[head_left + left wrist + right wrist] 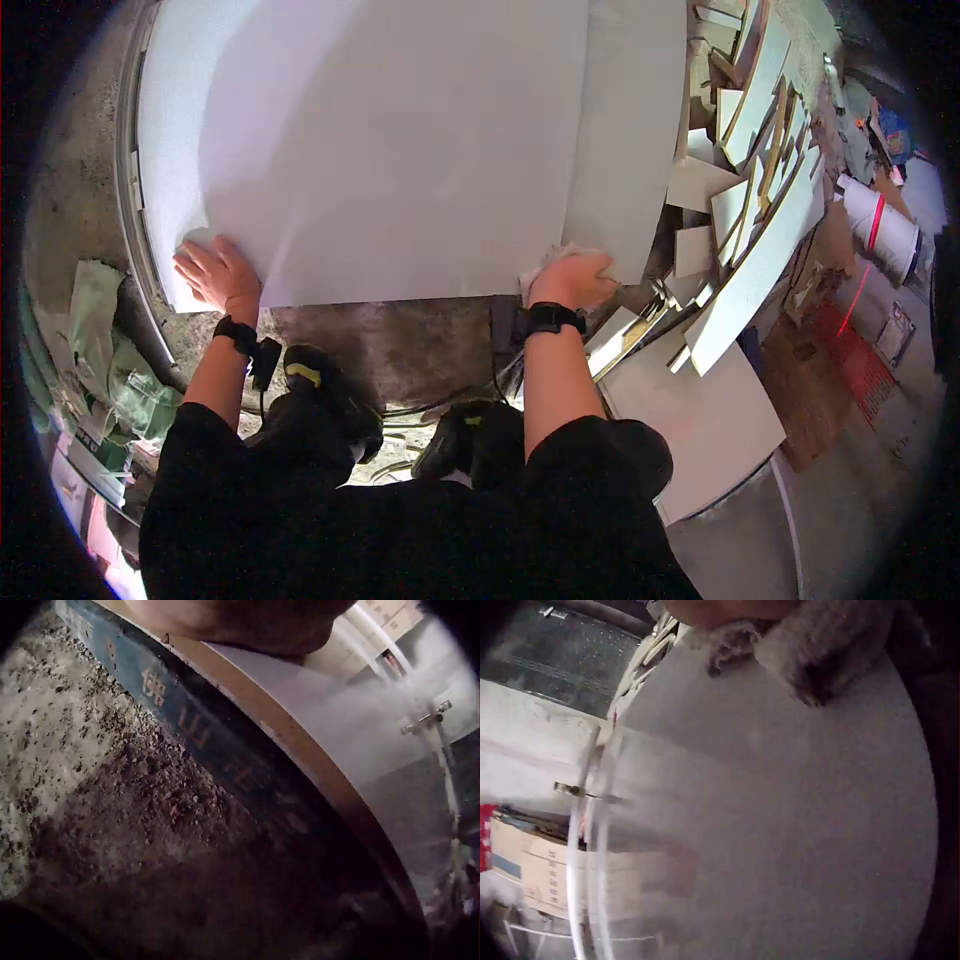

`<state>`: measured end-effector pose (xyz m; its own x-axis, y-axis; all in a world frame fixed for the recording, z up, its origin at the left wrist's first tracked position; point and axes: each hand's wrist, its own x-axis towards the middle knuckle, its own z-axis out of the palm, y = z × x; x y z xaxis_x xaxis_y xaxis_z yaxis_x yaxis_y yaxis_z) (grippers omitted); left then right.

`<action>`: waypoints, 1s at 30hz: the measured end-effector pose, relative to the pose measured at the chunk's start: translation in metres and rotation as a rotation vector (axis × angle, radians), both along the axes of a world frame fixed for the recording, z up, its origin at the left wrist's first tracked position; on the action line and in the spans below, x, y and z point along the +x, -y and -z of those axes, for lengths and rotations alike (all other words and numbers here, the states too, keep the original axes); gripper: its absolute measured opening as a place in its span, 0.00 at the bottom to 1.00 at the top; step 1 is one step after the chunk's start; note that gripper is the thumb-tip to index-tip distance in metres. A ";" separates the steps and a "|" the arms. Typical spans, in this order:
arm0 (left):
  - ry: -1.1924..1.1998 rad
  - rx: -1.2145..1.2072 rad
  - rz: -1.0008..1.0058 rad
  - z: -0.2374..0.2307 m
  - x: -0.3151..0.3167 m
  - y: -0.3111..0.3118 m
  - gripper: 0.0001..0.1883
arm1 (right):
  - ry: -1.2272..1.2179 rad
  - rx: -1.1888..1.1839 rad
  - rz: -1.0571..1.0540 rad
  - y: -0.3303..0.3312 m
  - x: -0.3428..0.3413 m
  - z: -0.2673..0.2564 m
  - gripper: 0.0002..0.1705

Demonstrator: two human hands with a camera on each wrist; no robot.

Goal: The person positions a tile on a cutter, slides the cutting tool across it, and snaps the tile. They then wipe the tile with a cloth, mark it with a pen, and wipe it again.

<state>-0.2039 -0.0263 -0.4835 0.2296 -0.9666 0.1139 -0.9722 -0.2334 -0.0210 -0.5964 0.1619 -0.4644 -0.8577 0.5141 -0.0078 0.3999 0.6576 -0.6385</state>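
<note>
A large pale tile [400, 150] lies flat before the person, with a narrower strip along its right side. The left hand [218, 273] rests on its near left corner, fingers spread. Near the right end of the front edge, the right hand [580, 280] grips a bunched cloth [540, 272] on the surface. In the right wrist view the fluffy cloth [817, 652] lies on the glossy tile [780, 810], below part of the hand [735, 610]. The left wrist view shows part of the hand [240, 621] above the tile's edge [300, 746].
Cut tile offcuts [740, 190] are piled to the right, with a tile piece [700, 420] below them. A white bucket [880, 225] stands farther right. Green sacks [125, 370] lie at the left. A blue lettered box or board [180, 712] is under the tile's edge.
</note>
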 end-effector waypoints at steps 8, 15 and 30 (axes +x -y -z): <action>-0.001 0.007 -0.020 -0.005 -0.003 0.002 0.35 | 0.183 -0.348 -0.062 0.005 0.010 -0.019 0.28; -0.029 0.037 -0.037 -0.008 -0.007 0.004 0.35 | 0.186 -0.035 -0.060 0.017 0.009 -0.028 0.30; -0.053 0.118 -0.010 -0.006 -0.015 0.012 0.36 | 0.271 -0.216 0.184 -0.017 0.004 0.029 0.26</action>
